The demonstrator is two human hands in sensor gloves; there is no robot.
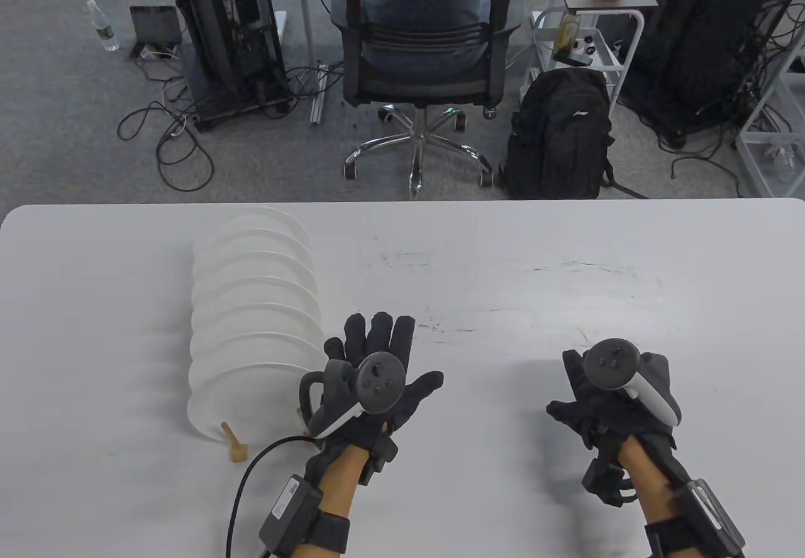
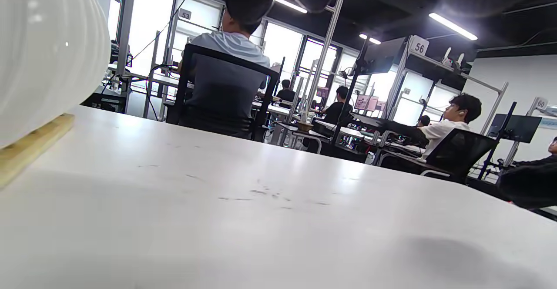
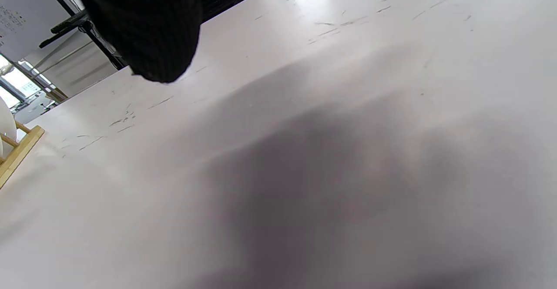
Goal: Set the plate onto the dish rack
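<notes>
My left hand (image 1: 377,382) lies palm down over the white tabletop (image 1: 503,281), fingers spread apart and stretched forward, holding nothing, just right of the dish rack (image 1: 238,451). The wooden rack stands on the tabletop's left side, filled with a row of white plates (image 1: 251,306) set upright on edge; the nearest plate (image 1: 242,401) is just beside my left hand. My right hand (image 1: 613,401) hovers well apart to the right, fingers curled loosely downward and inward with nothing in them, wrist angled toward the tabletop's near edge
</notes>
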